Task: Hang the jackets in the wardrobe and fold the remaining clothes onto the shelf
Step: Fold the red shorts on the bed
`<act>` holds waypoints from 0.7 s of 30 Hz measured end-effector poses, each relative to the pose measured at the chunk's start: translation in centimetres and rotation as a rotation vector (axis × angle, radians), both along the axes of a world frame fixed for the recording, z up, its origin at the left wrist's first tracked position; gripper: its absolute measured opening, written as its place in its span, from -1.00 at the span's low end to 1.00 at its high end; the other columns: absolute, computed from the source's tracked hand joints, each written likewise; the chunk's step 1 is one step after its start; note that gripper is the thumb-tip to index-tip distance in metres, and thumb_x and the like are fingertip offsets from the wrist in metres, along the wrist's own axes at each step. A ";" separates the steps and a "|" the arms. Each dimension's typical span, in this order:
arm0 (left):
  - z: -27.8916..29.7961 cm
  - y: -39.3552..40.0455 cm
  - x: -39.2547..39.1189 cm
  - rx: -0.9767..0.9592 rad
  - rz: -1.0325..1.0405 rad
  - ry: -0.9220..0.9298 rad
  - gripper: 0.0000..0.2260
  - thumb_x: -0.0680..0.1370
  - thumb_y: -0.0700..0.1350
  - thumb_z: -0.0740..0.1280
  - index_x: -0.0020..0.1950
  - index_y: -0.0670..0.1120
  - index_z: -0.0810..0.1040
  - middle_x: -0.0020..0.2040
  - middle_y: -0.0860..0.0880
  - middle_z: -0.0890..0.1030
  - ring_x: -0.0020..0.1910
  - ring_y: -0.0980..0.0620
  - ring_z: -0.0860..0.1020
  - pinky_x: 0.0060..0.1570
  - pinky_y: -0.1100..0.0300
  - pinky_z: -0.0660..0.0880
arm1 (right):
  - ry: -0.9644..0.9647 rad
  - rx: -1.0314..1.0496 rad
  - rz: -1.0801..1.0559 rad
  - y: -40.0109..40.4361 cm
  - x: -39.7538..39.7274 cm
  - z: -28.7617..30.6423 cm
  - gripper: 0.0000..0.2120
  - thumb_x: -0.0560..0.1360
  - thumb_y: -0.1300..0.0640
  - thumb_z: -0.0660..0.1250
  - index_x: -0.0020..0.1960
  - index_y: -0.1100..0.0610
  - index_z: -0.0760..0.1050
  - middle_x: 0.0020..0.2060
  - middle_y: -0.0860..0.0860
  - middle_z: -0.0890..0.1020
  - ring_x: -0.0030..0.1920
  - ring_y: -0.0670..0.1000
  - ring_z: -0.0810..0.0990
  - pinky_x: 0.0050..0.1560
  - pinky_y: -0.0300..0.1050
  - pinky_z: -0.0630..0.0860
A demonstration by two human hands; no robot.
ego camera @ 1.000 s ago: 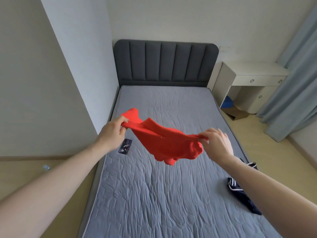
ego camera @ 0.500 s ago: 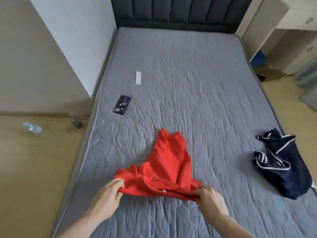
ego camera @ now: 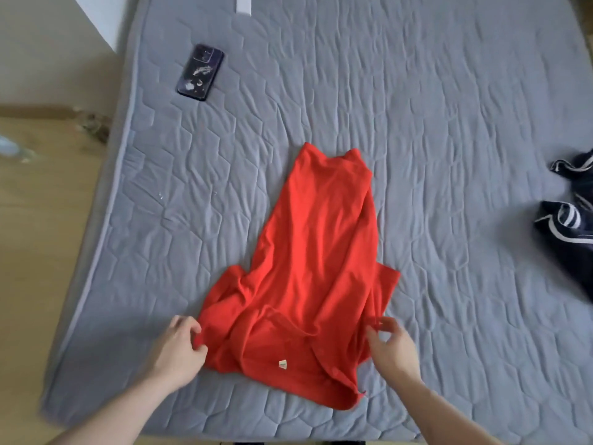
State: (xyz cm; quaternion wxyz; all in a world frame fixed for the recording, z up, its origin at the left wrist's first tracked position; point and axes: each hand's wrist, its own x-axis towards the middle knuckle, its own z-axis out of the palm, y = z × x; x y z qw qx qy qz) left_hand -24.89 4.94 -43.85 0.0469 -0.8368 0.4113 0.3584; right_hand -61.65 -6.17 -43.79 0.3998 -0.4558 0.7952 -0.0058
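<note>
A red shirt (ego camera: 314, 268) lies spread on the grey mattress (ego camera: 433, 123), neck end toward me and a small label showing inside the collar. At the shirt's near left edge, my left hand (ego camera: 179, 345) pinches the fabric between thumb and fingers. By the near right edge is my right hand (ego camera: 393, 346), its fingers loosely curled and just touching the cloth, gripping nothing. A navy garment with white stripes (ego camera: 571, 229) lies crumpled at the right edge of the bed, partly out of view.
A dark phone (ego camera: 200, 72) lies on the mattress at the far left. A white strip (ego camera: 243, 4) sits at the top edge. Wooden floor (ego camera: 38, 236) runs along the left side of the bed, and a white panel (ego camera: 102, 17) stands at the top left.
The red shirt went from held in the air to lying flat on the mattress. My view tilted down and closer. My right hand has let go of the fabric.
</note>
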 end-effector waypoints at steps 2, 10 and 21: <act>-1.6 -1.1 0.1 0.020 0.208 -0.039 -0.63 0.48 -0.08 0.49 0.25 -0.12 0.54 0.26 -0.16 0.56 0.23 -0.21 0.57 0.19 0.00 0.45 | -0.020 0.000 -0.210 -2.8 -0.6 -1.5 -0.50 0.53 -0.01 0.43 0.38 0.20 0.46 0.17 0.12 0.65 0.16 0.20 0.66 0.23 0.15 0.55; -3.9 -5.0 -0.9 -0.005 0.562 0.163 -0.55 0.49 0.15 0.50 0.23 -0.13 0.60 0.14 -0.12 0.67 0.19 -0.16 0.61 0.11 0.06 0.47 | -0.201 0.013 -0.507 -6.2 -0.9 -4.5 -0.88 0.56 0.10 0.38 -0.02 0.17 0.59 -0.34 0.13 0.65 -0.41 0.00 0.55 -0.29 -0.10 0.52; -1.0 -9.1 0.1 -0.382 0.925 0.012 -0.79 0.59 -0.08 0.39 0.03 -0.23 0.66 0.00 -0.26 0.67 0.09 -0.26 0.61 0.04 -0.01 0.44 | -0.039 -0.064 -0.725 -1.3 -7.2 -4.4 -0.82 0.57 0.11 0.28 0.05 0.20 0.56 -0.17 0.20 0.68 -0.07 0.29 0.67 0.14 0.28 0.59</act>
